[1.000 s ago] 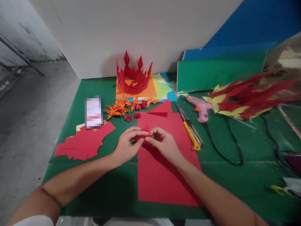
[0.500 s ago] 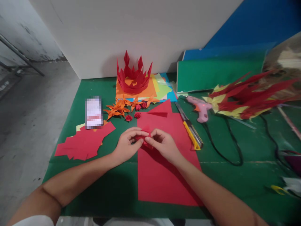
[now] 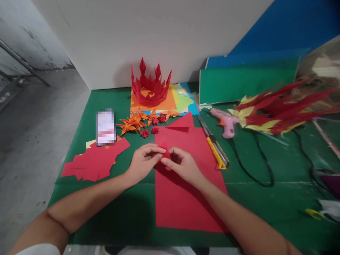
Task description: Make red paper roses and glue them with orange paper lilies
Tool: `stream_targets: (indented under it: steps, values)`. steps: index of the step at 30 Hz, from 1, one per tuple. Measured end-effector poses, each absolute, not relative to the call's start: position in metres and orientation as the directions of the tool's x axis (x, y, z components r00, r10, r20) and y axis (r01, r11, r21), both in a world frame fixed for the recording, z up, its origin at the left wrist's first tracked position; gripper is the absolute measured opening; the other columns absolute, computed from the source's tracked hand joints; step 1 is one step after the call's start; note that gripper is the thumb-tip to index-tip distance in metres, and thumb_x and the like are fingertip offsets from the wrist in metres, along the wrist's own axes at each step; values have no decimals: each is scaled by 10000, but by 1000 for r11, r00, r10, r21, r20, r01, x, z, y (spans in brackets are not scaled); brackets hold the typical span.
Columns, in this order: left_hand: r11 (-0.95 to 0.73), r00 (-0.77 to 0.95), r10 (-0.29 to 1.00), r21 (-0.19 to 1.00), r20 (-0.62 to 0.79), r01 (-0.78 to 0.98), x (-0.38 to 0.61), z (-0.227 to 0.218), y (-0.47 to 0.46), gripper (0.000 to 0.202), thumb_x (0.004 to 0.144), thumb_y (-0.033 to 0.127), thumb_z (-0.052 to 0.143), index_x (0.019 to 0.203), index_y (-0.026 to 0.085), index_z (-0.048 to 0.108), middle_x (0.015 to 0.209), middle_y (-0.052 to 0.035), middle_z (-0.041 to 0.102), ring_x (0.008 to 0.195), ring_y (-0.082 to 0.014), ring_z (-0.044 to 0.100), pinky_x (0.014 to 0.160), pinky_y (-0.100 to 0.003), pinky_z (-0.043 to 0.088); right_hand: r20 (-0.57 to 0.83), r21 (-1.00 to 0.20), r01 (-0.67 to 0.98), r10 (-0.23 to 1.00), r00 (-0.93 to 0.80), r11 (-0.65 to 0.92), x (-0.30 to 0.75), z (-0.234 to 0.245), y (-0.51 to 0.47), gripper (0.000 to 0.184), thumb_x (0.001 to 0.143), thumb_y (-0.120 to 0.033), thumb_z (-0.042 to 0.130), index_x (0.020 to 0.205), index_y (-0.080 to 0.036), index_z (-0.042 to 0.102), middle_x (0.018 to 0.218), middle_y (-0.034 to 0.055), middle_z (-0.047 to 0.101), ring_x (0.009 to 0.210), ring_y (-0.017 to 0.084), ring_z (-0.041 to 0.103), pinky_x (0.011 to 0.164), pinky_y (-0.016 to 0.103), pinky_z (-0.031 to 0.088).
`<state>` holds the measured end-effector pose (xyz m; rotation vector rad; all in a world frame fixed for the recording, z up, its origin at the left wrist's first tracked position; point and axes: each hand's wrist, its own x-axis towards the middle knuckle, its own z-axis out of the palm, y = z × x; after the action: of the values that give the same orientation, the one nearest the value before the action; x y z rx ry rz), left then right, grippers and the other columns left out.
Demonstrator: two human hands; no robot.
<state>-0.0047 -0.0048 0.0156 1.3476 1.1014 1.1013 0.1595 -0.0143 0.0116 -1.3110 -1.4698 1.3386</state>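
Between my two hands is a small folded piece of red paper (image 3: 165, 148), its pointed tip sticking up past my fingers. My left hand (image 3: 145, 160) pinches it between thumb and fingers from the left. From the right, my right hand (image 3: 183, 161) grips its edge with thumb and curled fingers. Beneath lies a large red paper sheet (image 3: 188, 198), with a folded red triangle (image 3: 183, 122) at its top edge. Small red paper roses (image 3: 155, 130) and orange paper flowers (image 3: 130, 124) sit just beyond my hands.
A red paper crown (image 3: 151, 92) stands on coloured sheets at the back. Left are a phone (image 3: 105, 126) and red paper pieces (image 3: 95, 161). Right are a yellow utility knife (image 3: 216, 152), a pink glue gun (image 3: 225, 122) with a black cord, and red-yellow paper flowers (image 3: 278, 106).
My right thumb and fingers have shifted slightly on the folded red paper, and more of its pointed top shows between my hands. Everything else stays put.
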Motion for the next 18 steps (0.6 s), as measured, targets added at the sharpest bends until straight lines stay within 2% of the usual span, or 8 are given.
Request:
stream_targets:
  steps: [7, 12, 18]
  values:
    - [-48, 141, 989, 998, 44, 30, -3, 17, -6, 104, 744, 193, 654, 806, 209, 736, 910, -50, 683, 911, -157, 643, 744, -264, 542, -35, -919, 392, 981, -190, 42, 158, 13, -16, 418, 800, -438, 599, 543, -211, 361, 494, -65, 336, 490, 91, 322, 464, 241, 247]
    - [1, 128, 992, 1000, -1, -5, -3, 15, -4, 107, 732, 204, 668, 818, 203, 734, 906, -44, 690, 923, -158, 637, 861, -310, 516, -29, -913, 405, 982, -189, 51, 158, 14, -16, 387, 813, -432, 596, 565, -211, 398, 499, -51, 428, 506, 106, 387, 486, 244, 289]
    - [110, 118, 988, 991, -101, -72, -2, 12, -3, 135, 717, 245, 683, 830, 191, 729, 935, -47, 684, 925, -166, 633, 841, -307, 520, -57, -939, 344, 983, -175, 7, 158, 12, -14, 376, 790, -475, 626, 574, -200, 488, 512, -42, 481, 510, 112, 426, 492, 248, 328]
